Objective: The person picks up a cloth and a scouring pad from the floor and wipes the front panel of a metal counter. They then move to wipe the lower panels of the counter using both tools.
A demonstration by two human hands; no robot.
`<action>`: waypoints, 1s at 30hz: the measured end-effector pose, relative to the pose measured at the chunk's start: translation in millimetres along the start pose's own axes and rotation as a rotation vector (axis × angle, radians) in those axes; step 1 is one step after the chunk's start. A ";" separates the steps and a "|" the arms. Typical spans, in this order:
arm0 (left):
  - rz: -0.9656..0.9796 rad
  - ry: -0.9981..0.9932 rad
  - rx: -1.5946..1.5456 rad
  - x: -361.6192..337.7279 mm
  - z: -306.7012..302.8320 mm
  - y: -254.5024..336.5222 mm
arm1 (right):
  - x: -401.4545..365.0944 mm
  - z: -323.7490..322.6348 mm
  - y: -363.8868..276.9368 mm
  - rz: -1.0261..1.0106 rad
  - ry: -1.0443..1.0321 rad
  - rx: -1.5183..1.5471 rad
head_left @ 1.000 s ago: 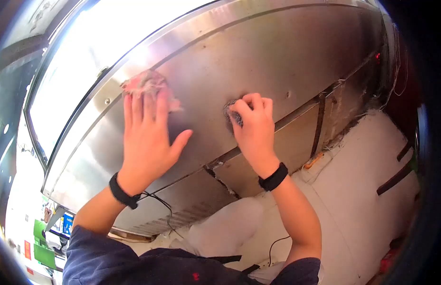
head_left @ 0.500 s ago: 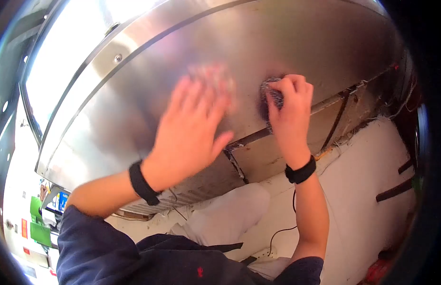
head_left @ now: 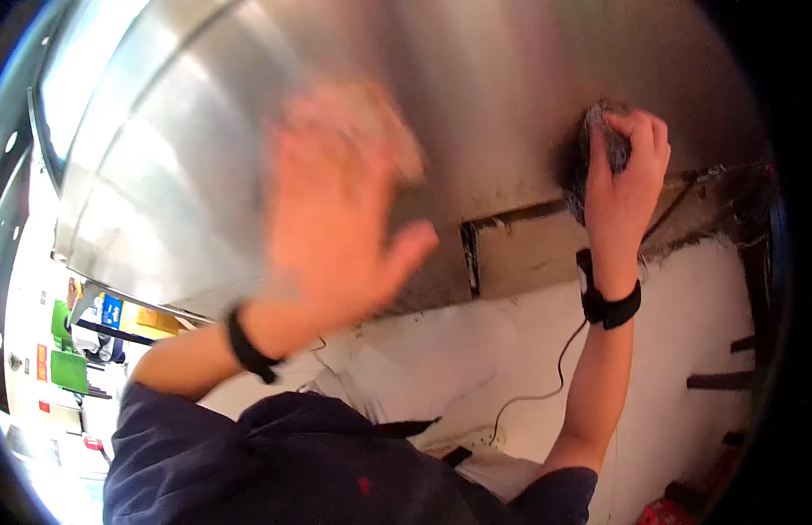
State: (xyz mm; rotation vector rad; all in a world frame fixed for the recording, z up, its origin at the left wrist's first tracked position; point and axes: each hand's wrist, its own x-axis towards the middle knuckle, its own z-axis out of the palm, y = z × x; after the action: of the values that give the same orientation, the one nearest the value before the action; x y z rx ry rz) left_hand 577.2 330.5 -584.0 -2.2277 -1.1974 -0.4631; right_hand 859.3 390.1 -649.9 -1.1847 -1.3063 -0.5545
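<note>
One broad metal panel point(head_left: 502, 87) fills the upper part of the view, and the person's left hand point(head_left: 331, 219) and right hand point(head_left: 631, 175) are both raised to it. The step in hand appears to be cleaning this surface, scrubbing on one side and wiping on the other. The right hand grasps a dark scouring pad point(head_left: 617, 150), pinched between the thumb and curled fingers, near the panel's lower edge point(head_left: 519, 213). The pad sits at the fingertips, seemingly against the metal. The left hand, blurred, is spread flat, its thumb standing away from the fingers; it clenches nothing. A pinkish cloth point(head_left: 397, 140), also blurred, lies under and just beyond those fingers, farther from the lower edge than the palm is; how firmly it meets the panel cannot be told. The next move seems to call for steady, flat pressure from both hands, with care beside that edge.
</note>
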 end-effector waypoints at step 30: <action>0.156 -0.248 -0.308 -59.3 91.0 47.2 | -43.7 18.5 -31.3 0.115 0.027 0.140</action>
State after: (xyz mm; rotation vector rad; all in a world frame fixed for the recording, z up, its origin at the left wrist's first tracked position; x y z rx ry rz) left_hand 588.0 327.9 -701.9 -2.6843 -1.1212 -0.3336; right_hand 813.2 382.5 -682.5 -1.1243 -1.2251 -0.3878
